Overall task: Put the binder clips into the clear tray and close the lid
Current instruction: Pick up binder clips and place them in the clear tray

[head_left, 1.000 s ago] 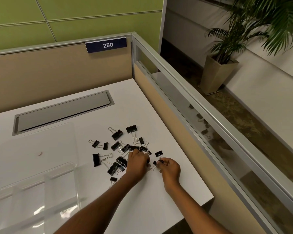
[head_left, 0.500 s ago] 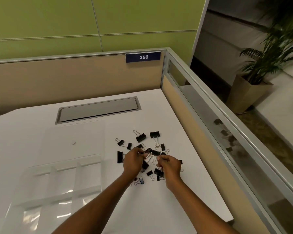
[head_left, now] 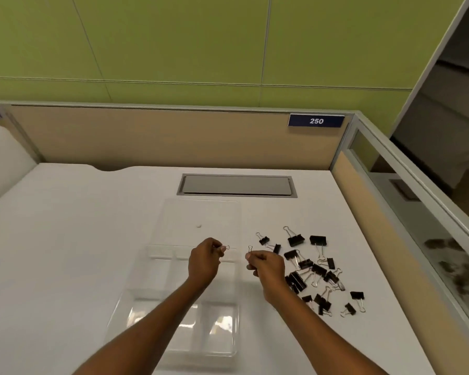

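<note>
A clear tray [head_left: 157, 269] with several compartments lies on the white desk, its transparent lid [head_left: 201, 215] folded open flat behind it. My left hand [head_left: 205, 262] hovers over the tray's upper right part, fingers pinched on a small binder clip whose wire loop shows at the fingertips. My right hand [head_left: 264, 266] is just right of the tray's edge, closed on another binder clip with its wire handle sticking up. A scattered pile of black binder clips [head_left: 314, 272] lies on the desk to the right of both hands.
A grey cable hatch [head_left: 236, 185] is set into the desk behind the tray. Beige partition walls with a "250" label [head_left: 316, 121] close off the back, and a glass-topped partition [head_left: 406, 212] runs along the right edge.
Both hands have lifted away from the pile and moved left toward the tray, each carrying a clip. The view has swung left, so the tray now sits in the middle.
</note>
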### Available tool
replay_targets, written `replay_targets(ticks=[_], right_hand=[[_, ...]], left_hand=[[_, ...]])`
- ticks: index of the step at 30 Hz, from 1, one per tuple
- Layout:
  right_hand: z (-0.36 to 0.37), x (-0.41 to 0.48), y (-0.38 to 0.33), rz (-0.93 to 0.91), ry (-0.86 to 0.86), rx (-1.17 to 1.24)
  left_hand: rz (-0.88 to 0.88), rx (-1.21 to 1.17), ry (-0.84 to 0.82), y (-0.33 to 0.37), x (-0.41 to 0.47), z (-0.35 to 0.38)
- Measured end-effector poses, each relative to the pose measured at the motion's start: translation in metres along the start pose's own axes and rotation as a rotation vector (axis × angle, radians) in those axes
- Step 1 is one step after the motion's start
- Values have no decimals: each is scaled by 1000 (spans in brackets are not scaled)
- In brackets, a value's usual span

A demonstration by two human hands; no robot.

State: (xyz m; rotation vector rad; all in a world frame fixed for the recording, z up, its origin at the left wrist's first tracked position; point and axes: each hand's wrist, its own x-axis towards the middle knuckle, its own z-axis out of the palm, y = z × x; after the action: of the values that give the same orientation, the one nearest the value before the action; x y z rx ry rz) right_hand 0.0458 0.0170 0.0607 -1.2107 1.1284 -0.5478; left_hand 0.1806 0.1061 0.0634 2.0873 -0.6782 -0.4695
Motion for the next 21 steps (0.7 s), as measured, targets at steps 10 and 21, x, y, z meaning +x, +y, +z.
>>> replay_targets(ticks=[10,21], right_hand=[[118,-27,-1,-10,-124,-78],[196,-26,17,-132,-127,-473]], left_hand=[[-31,290,203,-84,15,-100],[-41,455,213,-130,30,-126]])
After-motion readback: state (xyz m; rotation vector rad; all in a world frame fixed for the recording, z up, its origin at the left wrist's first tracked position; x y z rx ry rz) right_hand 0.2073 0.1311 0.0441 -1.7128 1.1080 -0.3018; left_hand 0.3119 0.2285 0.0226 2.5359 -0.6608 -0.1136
